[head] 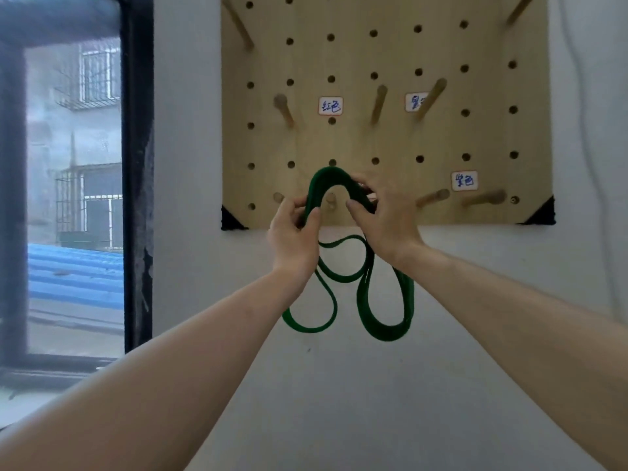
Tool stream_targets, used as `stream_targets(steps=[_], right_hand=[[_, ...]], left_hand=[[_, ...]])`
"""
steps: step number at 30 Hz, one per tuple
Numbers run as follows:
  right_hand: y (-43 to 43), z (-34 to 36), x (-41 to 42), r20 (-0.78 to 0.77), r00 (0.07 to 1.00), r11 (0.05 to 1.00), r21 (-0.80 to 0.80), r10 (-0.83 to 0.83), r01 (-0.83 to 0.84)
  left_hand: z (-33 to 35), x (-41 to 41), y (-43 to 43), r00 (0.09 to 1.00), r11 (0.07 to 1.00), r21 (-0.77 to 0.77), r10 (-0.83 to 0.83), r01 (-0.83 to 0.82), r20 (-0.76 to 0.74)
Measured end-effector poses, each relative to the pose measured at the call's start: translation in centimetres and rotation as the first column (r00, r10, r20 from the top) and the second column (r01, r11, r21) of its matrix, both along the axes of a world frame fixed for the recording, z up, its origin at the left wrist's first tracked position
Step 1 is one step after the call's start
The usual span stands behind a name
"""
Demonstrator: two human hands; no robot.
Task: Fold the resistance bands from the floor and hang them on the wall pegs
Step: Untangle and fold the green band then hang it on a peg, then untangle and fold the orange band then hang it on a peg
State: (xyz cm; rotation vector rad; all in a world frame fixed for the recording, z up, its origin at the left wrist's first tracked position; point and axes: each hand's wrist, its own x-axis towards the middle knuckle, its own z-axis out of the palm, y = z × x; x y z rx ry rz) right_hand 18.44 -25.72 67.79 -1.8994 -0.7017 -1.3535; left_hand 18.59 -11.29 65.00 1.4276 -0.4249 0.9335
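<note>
A folded green resistance band [331,180] arches over a short wooden peg [330,199] in the bottom row of a wooden pegboard [384,137] on the wall. My left hand [292,232] pinches the arch's left side and my right hand [380,215] grips its right side. The rest of the band hangs below my hands in several loops [387,311] against the white wall. Whether the band rests on the peg I cannot tell.
More wooden pegs [433,197] stick out of the board, two to the right at the same height and three higher up [379,103]. Handwritten labels [330,105] sit between them. A dark-framed window [136,164] stands to the left.
</note>
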Motion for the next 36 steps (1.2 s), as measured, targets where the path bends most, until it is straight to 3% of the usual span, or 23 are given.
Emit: stream_targets(steps=[8, 12, 15, 20, 26, 30, 36], right_hand=[[-0.8, 1.2, 5.0, -0.135, 0.987, 0.984, -0.166, -0.086, 0.063], [-1.8, 1.0, 6.1, -0.157, 0.955, 0.949, -0.235, -0.250, 0.210], [-2.5, -0.4, 5.7, -0.227, 0.938, 0.935, -0.302, -0.260, 0.186], [-3.6, -4.9, 3.1, -0.383, 0.896, 0.947, -0.301, -0.225, 0.109], [-3.7, -11.7, -2.3, -0.405, 0.878, 0.949, -0.277, -0.256, 0.149], [-3.6, -17.6, -5.6, -0.444, 0.886, 0.974, -0.223, -0.133, 0.034], [-3.2, -27.7, -9.3, -0.680, 0.731, 0.965, -0.230, -0.066, -0.127]], left_hand=[[-0.8, 4.8, 0.6, 0.973, 0.959, 0.169, 0.230, -0.229, 0.019], [-2.2, 6.0, 1.9, 0.948, 0.849, 0.428, 0.308, -0.311, 0.079], [-3.7, 5.5, 2.9, 0.904, 0.693, 0.610, 0.416, -0.384, 0.097], [-6.1, 2.9, 3.2, 0.938, 0.765, 0.572, 0.346, -0.296, 0.022], [-11.3, -2.9, 4.3, 0.945, 0.722, 0.627, 0.319, -0.291, 0.072], [-16.3, -6.0, 5.1, 0.974, 0.719, 0.684, 0.220, -0.124, -0.055], [-26.0, -9.7, 5.9, 0.920, 0.676, 0.719, 0.165, 0.158, -0.357]])
